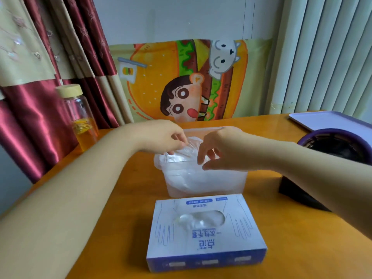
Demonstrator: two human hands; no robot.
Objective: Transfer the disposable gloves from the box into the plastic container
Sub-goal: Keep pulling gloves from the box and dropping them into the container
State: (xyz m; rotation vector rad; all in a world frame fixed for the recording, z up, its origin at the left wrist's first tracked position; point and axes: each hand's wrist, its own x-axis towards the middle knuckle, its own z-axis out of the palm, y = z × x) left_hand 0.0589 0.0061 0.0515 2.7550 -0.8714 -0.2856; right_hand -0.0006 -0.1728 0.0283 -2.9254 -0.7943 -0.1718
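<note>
Your left hand point(165, 137) pinches the clear crinkly plastic gloves point(181, 155) in the translucent rectangular plastic container point(207, 184). Your right hand point(223, 150) touches them with curled fingers, though I cannot tell if it grips. The blue-and-white cardboard box point(205, 234) lies just nearside of the container.

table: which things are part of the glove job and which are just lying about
Job: gloves, container, box, left hand, right hand
Lying about: bottle, tray, purple bowl, black block
</note>
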